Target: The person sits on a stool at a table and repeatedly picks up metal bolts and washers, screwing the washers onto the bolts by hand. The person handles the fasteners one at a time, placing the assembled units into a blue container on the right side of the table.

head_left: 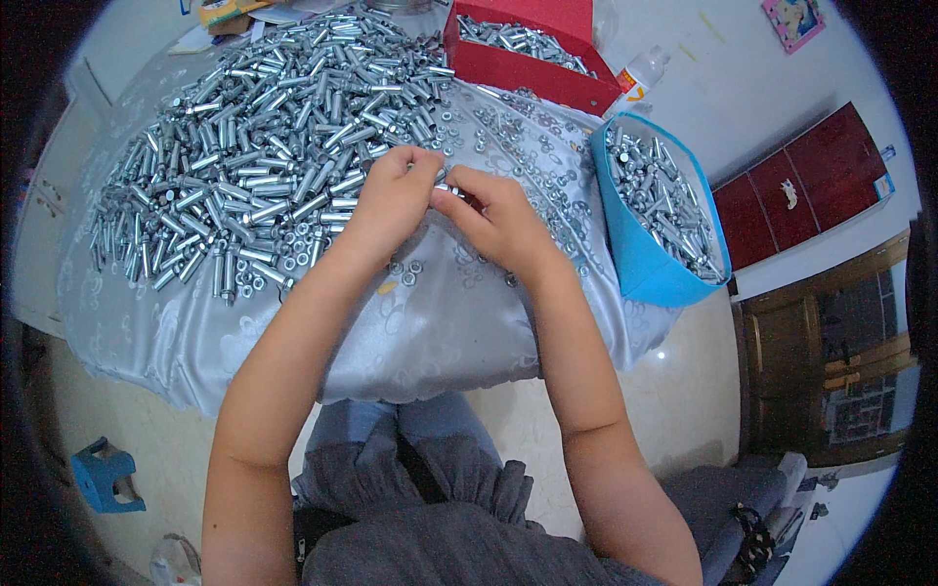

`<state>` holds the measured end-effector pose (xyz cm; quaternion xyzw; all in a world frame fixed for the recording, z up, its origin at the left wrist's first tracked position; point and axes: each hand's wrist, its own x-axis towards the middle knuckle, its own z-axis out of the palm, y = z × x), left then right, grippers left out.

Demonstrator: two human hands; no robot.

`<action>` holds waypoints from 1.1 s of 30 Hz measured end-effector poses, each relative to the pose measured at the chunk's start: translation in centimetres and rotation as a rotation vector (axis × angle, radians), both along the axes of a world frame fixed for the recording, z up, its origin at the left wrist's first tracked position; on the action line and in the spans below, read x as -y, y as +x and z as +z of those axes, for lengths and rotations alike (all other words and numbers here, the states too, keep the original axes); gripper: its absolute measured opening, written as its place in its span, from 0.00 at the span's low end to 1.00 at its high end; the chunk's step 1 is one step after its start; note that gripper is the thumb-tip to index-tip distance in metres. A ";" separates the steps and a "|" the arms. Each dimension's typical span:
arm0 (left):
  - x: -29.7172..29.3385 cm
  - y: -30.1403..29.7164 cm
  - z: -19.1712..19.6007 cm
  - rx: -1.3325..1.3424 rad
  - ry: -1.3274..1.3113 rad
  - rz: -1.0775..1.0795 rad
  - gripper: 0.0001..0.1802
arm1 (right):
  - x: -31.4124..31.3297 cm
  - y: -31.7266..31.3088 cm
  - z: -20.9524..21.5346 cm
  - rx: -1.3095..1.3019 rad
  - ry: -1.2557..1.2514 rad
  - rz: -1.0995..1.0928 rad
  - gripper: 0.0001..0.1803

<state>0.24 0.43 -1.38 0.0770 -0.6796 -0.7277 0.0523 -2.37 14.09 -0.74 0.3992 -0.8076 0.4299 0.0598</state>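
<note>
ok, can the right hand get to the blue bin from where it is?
Probably yes: the blue bin stands open-topped just right of the right hand, with only bare cloth and scattered nuts between. Its fingers pinch a small metal part.

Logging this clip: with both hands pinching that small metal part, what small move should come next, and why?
Probably a twist to seat it: left hand and right hand meet on one small bolt, loose nuts just below. Then likely into the blue bin.
</note>
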 end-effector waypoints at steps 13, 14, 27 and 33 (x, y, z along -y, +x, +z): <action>-0.2 -0.9 -1.1 -0.128 -0.078 0.008 0.16 | -0.3 -0.2 0.0 0.329 0.013 -0.051 0.24; -0.3 -0.9 -1.1 -0.127 -0.074 0.031 0.16 | -0.2 -0.1 0.2 0.166 0.032 -0.074 0.22; 0.2 -1.0 -0.7 -0.153 -0.091 0.091 0.16 | -0.2 0.3 1.4 -0.053 0.094 0.000 0.12; -0.2 -0.8 -0.6 -0.295 -0.139 0.142 0.14 | 0.0 0.1 0.7 0.154 0.016 0.022 0.17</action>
